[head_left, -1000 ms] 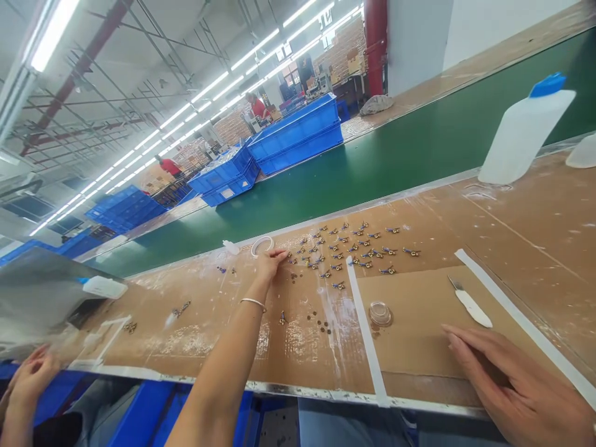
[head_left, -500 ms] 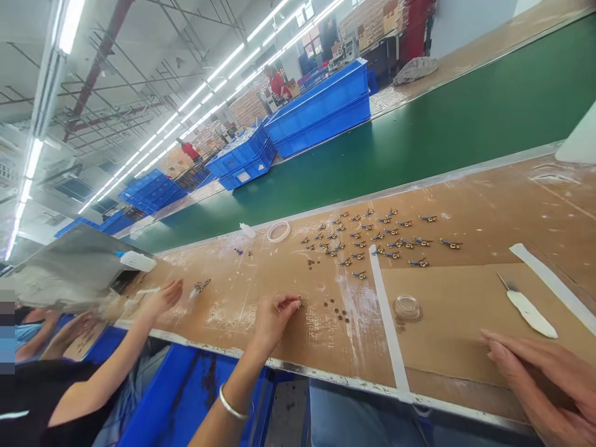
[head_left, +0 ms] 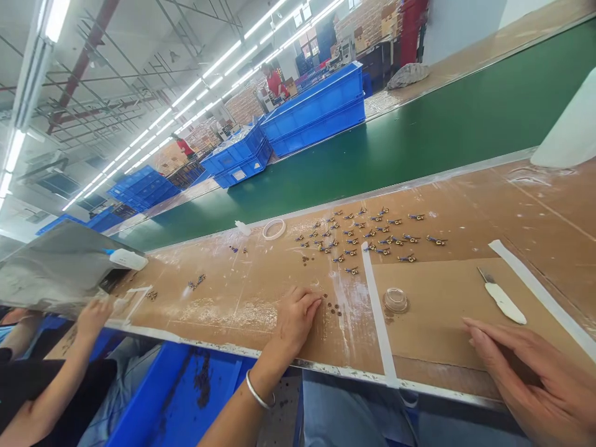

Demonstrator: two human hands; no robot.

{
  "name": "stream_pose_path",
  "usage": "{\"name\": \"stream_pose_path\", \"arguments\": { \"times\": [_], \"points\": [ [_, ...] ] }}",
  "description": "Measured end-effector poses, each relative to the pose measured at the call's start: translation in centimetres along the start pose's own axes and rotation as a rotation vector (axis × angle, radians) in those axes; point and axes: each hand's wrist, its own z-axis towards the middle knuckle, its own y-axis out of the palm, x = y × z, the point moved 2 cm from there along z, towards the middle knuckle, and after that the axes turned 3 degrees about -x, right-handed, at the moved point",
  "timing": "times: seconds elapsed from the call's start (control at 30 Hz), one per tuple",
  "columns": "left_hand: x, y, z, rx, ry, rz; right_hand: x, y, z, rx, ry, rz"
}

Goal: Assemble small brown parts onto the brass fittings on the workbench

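My left hand (head_left: 298,316), with a bangle (head_left: 258,390) on its wrist, rests low over the table. Its thumb and forefinger are pinched together beside a small group of dark discs (head_left: 333,310); whatever lies between the fingertips is too small to make out. At the right, my right hand (head_left: 535,366) hovers over a cardboard sheet (head_left: 433,329), fingers stretched out, with nothing visible in it. A white-handled knife (head_left: 505,303) and a small clear round dish (head_left: 395,300) lie on that sheet. Many small blue-and-gold figure-like pieces (head_left: 358,233) are spread beyond my hands.
White tape strips (head_left: 378,316) edge the cardboard. A tape roll (head_left: 274,230) and a small white bottle (head_left: 242,228) stand farther back. Behind runs a green conveyor belt (head_left: 419,136) with blue crates (head_left: 316,112). A co-worker's hand (head_left: 94,316) is at the left.
My left hand has moved right, up to the dark discs, still pinched. My right hand keeps its pose. The co-worker's hand has drawn back left, and the view has shifted slightly.
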Motion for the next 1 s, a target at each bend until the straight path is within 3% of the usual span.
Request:
{"name": "stream_pose_path", "arguments": {
  "times": [0.1,0.23,0.33,0.63,1.0],
  "points": [
    [0.5,-0.4,-0.4,0.009,0.065,0.043,-0.3,-0.1,0.1,-0.020,-0.106,-0.027],
    [1.6,-1.0,-1.8,0.044,0.203,0.154,-0.3,-0.1,-0.1,-0.010,-0.118,-0.054],
    [1.6,-1.2,-3.0,0.063,0.227,0.120,-0.4,-0.1,-0.2,-0.004,-0.127,-0.044],
    [1.5,-1.2,-5.1,0.125,0.023,-0.038,-2.1,-0.3,0.0,-0.003,0.002,-0.020],
    [1.4,-0.8,-5.4,0.120,-0.017,-0.041,-0.7,0.1,-0.7,-0.046,0.018,0.008]
  ]
}}
